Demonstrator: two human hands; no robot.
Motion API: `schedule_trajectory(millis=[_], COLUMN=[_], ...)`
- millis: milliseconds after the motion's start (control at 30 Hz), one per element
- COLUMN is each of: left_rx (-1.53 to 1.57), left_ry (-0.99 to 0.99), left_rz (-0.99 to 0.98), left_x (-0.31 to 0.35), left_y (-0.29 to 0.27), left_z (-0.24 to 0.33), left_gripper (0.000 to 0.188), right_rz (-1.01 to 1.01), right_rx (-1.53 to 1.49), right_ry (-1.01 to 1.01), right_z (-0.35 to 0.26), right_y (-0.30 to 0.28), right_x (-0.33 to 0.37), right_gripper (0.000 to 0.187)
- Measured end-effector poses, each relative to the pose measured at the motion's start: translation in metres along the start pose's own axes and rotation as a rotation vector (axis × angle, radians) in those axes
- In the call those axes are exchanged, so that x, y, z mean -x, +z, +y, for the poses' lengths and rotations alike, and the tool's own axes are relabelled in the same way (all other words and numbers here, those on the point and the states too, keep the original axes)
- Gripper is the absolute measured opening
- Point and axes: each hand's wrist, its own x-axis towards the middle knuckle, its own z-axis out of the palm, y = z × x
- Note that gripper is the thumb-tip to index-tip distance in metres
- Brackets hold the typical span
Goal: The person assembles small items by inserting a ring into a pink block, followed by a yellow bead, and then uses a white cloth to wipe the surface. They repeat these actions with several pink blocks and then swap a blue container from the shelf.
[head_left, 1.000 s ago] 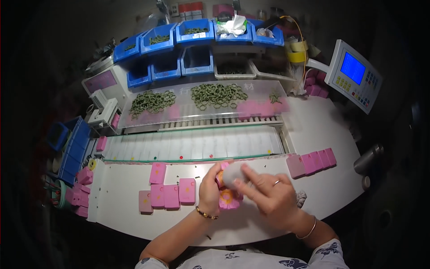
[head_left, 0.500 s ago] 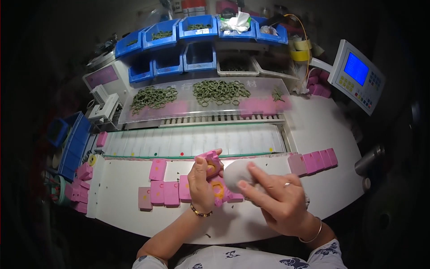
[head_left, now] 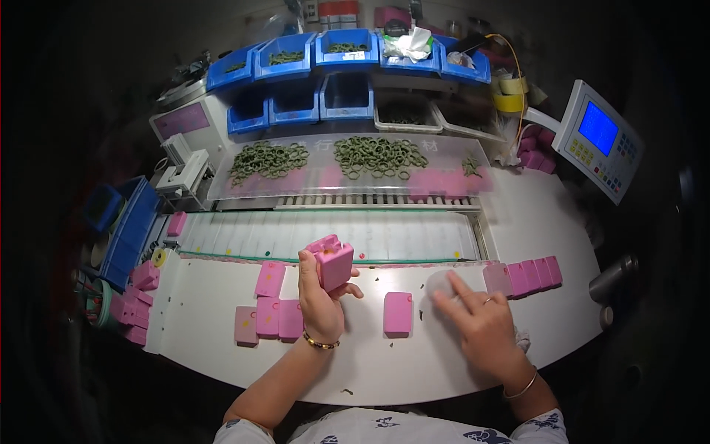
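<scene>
My left hand [head_left: 323, 296] is closed around a pink mould block [head_left: 334, 266], raised above the white worktop with its notched upper edge showing; the fingertips reach past its right side. To the right, my right hand [head_left: 484, 325] grips a rounded greyish-white cloth pouch [head_left: 441, 287], smeared by motion, low over the worktop. A bit of the pouch's cloth shows below the palm. Between the hands a single pink block [head_left: 398, 314] lies flat. Left of my left hand lies a small group of pink blocks [head_left: 268, 318].
A row of pink blocks [head_left: 523, 276] stands at the right. Beyond the worktop runs a pale conveyor [head_left: 325, 235], under a clear shelf [head_left: 318, 185] bearing green rings [head_left: 381, 157]. Blue bins [head_left: 346, 48] line the back. A control panel [head_left: 599, 133] stands at the right.
My right hand has moved right with the pouch, away from the mould. My left hand has lifted and turned the pink mould; the yellow-stained cavities seen before are now out of sight.
</scene>
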Motion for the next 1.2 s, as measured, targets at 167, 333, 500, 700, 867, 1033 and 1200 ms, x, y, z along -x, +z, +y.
schedule_trajectory(millis=[167, 333, 500, 700, 867, 1033, 1200], left_rx=[0.012, -0.119, -0.22, -0.179, -0.625, -0.871, -1.006], left_ry=[-0.168, -0.112, 0.114, 0.034, 0.517, 0.619, 0.231], left_rz=[-0.204, -0.25, -0.355, -0.51, -0.31, -0.431, -0.342], left_x=[0.008, 0.022, 0.035, 0.035, 0.028, 0.025, -0.042], left_y=[0.003, 0.008, 0.01, -0.003, -0.004, 0.003, -0.024], left_z=[0.002, -0.008, -0.019, -0.007, -0.007, -0.013, -0.013], left_gripper=[0.051, 0.039, 0.034, 0.029, 0.042, 0.045, 0.043], right_rz=[-0.087, -0.008, 0.089, 0.239, 0.314, 0.244, 0.203], right_rx=[0.129, -0.184, -0.973, -1.04, -1.0, -1.246, -1.308], right_ry=[0.261, 0.154, 0.251, 0.233, 0.349, 0.481, 0.569], right_z=[0.015, 0.002, -0.02, -0.023, -0.02, -0.02, -0.003], right_y=[0.015, 0.011, 0.008, 0.031, 0.039, 0.054, 0.067], right_x=[0.005, -0.031, -0.063, -0.071, -0.071, -0.07, -0.064], right_gripper=[0.052, 0.046, 0.044, 0.025, 0.024, 0.024, 0.041])
